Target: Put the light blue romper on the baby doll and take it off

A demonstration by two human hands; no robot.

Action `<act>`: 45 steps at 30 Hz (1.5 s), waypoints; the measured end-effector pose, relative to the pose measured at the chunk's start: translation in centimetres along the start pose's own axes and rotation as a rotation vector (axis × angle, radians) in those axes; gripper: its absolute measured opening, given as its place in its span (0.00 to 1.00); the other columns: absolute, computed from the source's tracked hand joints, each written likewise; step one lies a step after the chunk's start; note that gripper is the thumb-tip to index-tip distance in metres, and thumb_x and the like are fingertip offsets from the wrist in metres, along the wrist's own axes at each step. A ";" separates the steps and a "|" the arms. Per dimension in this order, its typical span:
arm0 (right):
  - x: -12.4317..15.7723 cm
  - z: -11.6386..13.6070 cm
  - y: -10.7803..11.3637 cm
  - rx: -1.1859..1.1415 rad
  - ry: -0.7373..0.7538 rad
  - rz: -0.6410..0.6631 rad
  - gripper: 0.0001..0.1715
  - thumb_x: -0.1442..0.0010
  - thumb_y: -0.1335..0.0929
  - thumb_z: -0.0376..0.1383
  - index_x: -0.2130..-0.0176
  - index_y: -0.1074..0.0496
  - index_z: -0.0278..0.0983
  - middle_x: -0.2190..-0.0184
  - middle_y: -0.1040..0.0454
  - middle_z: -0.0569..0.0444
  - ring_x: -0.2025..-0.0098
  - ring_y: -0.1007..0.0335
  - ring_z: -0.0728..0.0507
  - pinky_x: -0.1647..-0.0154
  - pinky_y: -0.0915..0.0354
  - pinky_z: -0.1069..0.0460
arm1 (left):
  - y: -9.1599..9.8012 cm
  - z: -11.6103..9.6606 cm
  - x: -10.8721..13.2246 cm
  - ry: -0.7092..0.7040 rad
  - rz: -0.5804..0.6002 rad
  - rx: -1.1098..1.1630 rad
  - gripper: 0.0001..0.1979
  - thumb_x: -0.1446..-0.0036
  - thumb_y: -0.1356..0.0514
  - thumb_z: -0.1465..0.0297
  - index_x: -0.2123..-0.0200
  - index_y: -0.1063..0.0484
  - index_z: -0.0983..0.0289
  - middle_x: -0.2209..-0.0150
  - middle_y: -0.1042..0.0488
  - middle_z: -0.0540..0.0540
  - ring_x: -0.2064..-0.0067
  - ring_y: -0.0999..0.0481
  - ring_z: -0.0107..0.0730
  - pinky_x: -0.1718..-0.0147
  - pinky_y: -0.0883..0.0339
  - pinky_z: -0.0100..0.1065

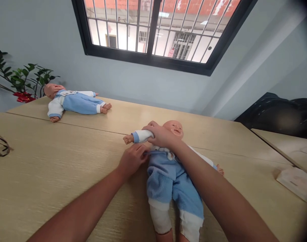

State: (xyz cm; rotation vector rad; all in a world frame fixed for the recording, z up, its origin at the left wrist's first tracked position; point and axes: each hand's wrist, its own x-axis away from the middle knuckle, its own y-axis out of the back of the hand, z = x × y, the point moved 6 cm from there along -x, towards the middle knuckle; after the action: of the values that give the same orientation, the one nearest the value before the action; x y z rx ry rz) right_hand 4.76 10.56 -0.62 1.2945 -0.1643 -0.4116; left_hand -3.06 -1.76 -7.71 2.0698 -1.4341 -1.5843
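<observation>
A baby doll (177,130) lies on its back on the wooden table, its feet toward me. It wears a blue and white outfit (161,178) with white cuffs at the legs. My right hand (160,134) reaches across the doll's chest and is closed around the white sleeve (143,135) of the arm on the left. Just below, my left hand (134,157) pinches the blue edge of the outfit at the doll's side. The chest is partly hidden behind my right hand and forearm.
Another doll (79,102) in similar clothes lies at the table's back left, near a green plant (24,79). Eyeglasses (0,146) rest at the left edge. A whitish flat item (295,181) sits on the right, and a black chair (279,112) stands beyond.
</observation>
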 end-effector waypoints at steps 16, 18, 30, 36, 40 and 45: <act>3.4 -2.3 2.3 -0.041 -0.247 -0.247 0.22 0.44 0.37 0.31 0.48 0.35 0.37 0.60 0.22 0.48 0.64 0.29 0.39 0.65 0.40 0.50 | 0.5 0.6 0.7 0.177 -0.100 -0.017 0.06 0.37 0.39 0.74 0.65 0.33 0.59 0.68 0.28 0.48 0.69 0.27 0.30 0.69 0.36 0.31; 3.7 -2.2 2.4 -0.052 -0.246 -0.259 0.23 0.44 0.37 0.30 0.48 0.35 0.36 0.60 0.22 0.47 0.64 0.29 0.39 0.65 0.39 0.49 | 0.9 0.0 0.7 0.135 -0.151 -0.045 0.05 0.36 0.40 0.74 0.65 0.32 0.59 0.67 0.27 0.49 0.68 0.26 0.30 0.69 0.37 0.31; 6.0 -1.2 2.4 -0.045 -0.109 -0.184 0.21 0.46 0.36 0.25 0.53 0.26 0.37 0.56 0.19 0.49 0.57 0.25 0.40 0.59 0.38 0.50 | 2.9 -1.8 1.5 0.024 -0.391 0.065 0.07 0.36 0.40 0.73 0.64 0.37 0.57 0.60 0.23 0.55 0.57 0.20 0.35 0.57 0.25 0.37; 6.3 -1.1 1.2 0.000 -0.012 -0.096 0.23 0.47 0.36 0.21 0.55 0.24 0.38 0.57 0.19 0.50 0.54 0.26 0.40 0.54 0.36 0.49 | 1.6 -1.7 1.8 0.146 -0.335 0.452 0.06 0.31 0.43 0.70 0.61 0.39 0.57 0.46 0.21 0.59 0.44 0.20 0.39 0.50 0.22 0.43; 6.3 -0.3 0.4 -0.049 0.039 -0.049 0.22 0.48 0.35 0.20 0.57 0.23 0.38 0.57 0.19 0.50 0.55 0.25 0.41 0.53 0.35 0.49 | 0.3 0.3 2.1 0.354 -0.304 0.532 0.07 0.30 0.43 0.66 0.62 0.39 0.58 0.54 0.18 0.56 0.53 0.16 0.36 0.58 0.22 0.37; 6.3 1.9 0.1 -0.146 0.082 0.028 0.26 0.48 0.35 0.20 0.53 0.22 0.38 0.55 0.20 0.49 0.52 0.26 0.41 0.50 0.34 0.48 | -0.6 1.7 1.5 0.437 -0.306 0.538 0.09 0.31 0.41 0.62 0.63 0.38 0.58 0.57 0.18 0.55 0.56 0.16 0.35 0.59 0.22 0.36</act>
State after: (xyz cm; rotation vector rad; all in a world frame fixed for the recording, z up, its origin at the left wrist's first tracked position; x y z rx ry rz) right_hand 9.91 6.39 -0.69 1.1623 -0.0820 -0.3393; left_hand -4.11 -1.95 -9.76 2.8222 -1.5401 -0.7669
